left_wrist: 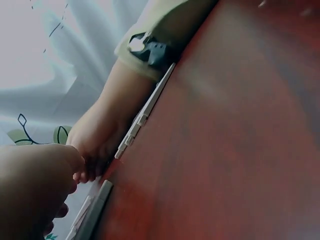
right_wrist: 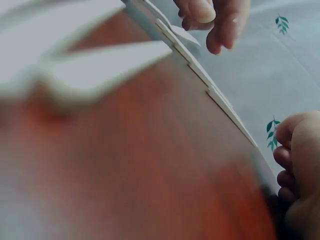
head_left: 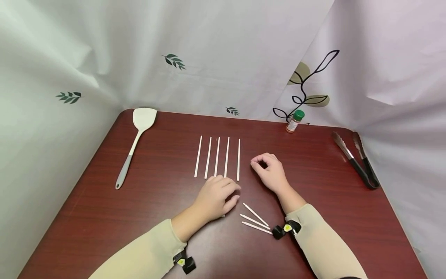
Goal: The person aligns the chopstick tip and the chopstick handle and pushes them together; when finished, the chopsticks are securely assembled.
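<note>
Three white sticks [head_left: 255, 221] are slanting from beside the nearer left hand [head_left: 216, 198], its grip relaxed, empty, toward the near right corner of the table [head_left: 320, 166]; the right hand [head_left: 269, 170] is resting curled, seemingly empty.

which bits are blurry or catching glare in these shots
Right wrist view: the near white sticks are badly out of focus, the farther sticks clearer; head view: mostly crisp, with a pale sheen on the tabletop near the bottom edge; left wrist view: the left hand looks dim toward its underside, and the tabletop carries a soft pale sheen.
</note>
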Demonstrator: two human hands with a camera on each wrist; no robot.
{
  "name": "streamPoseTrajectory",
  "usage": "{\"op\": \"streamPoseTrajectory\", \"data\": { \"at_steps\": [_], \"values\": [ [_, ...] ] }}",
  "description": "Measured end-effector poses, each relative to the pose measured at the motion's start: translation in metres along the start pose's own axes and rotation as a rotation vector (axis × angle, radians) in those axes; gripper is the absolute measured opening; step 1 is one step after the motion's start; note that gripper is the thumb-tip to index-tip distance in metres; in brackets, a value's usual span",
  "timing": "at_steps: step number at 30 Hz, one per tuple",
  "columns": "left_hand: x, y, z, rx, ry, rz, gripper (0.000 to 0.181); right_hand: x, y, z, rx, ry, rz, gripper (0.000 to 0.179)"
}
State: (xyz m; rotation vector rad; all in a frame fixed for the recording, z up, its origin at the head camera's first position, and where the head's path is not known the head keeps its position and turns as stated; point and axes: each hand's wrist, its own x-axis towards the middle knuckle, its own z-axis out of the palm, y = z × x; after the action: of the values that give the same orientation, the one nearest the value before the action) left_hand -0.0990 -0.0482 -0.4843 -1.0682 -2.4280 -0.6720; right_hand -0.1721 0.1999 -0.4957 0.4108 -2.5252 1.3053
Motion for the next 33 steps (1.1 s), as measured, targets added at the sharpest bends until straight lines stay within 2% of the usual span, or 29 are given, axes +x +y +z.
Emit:
{"op": "streamPoseTrajectory", "data": {
  "at_steps": [8,13,17,23,28,33],
  "values": [
    [-0.021,-0.004,-0.009,-0.028,-0.042,-0.078,0.013,-0.039,-0.009,-0.011,-0.028,-0.075,-0.116,0.003],
    [-0.033,-0.007,-0.014,-0.046,-0.053,-0.116,0.014,-0.06,-0.012,-0.013,-0.029,-0.115,-0.198,0.01],
    [-0.043,-0.008,-0.018,-0.062,-0.043,-0.119,0.015,-0.075,-0.019,-0.014,-0.035,-0.14,-0.249,0.013],
    [-0.056,-0.011,-0.026,-0.094,-0.019,-0.11,0.017,-0.098,-0.029,-0.015,-0.099,-0.183,-0.289,0.022],
    [-0.06,-0.012,-0.029,-0.108,-0.03,-0.103,0.022,-0.11,-0.035,-0.016,-0.146,-0.208,-0.335,0.03],
    [-0.06,-0.013,-0.03,-0.116,-0.026,-0.083,0.02,-0.115,-0.039,-0.015,-0.142,-0.229,-0.355,0.025]
  ]
}}
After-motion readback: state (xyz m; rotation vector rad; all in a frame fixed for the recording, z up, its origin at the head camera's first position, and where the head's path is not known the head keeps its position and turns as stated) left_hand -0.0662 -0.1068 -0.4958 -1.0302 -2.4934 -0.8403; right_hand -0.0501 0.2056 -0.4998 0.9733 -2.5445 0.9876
